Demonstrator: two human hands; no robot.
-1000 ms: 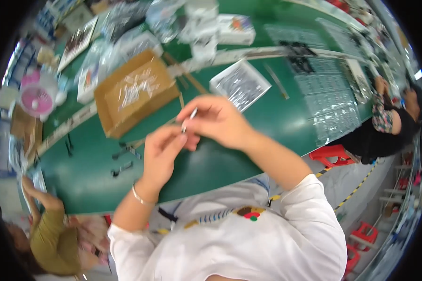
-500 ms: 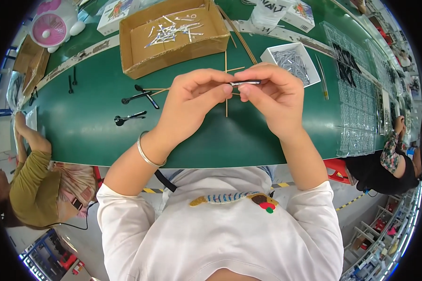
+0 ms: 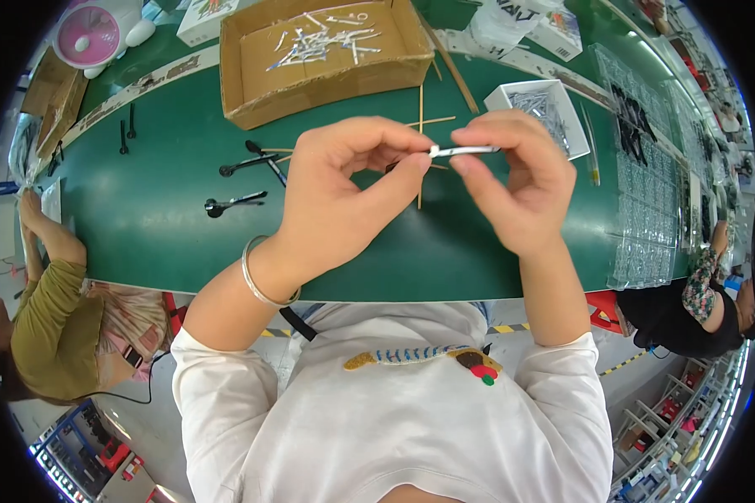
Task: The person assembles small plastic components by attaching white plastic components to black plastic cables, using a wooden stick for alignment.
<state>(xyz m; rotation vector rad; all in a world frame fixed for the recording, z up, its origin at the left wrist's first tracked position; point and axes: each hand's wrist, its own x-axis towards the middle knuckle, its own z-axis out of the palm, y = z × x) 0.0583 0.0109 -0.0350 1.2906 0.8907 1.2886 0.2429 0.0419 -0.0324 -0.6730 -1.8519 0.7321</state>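
Observation:
My left hand [image 3: 344,189] pinches the left end of a thin white-and-dark strip [image 3: 470,151] between thumb and forefinger. A small white bit shows at those fingertips, and a dark piece [image 3: 391,168] peeks out under the left thumb, mostly hidden. Around the strip's other end curl the thumb and fingers of my right hand [image 3: 524,184], loosely closed. Thin crossed wooden sticks [image 3: 420,189] lie on the table behind the hands. To the left are small black round-ended pieces [image 3: 216,208], some beside pale sticks.
A cardboard box [image 3: 327,92] holds many white strips. A white box [image 3: 575,138] of slim grey pieces stands right of it. Clear plastic trays [image 3: 646,214] line the right side of the green table [image 3: 143,243]. Other people sit left [image 3: 46,323] and right [image 3: 667,314].
Both hands have shifted slightly right and apart. More of the strip now shows between them, its white side plainer. The right thumb and forefinger are spread wider.

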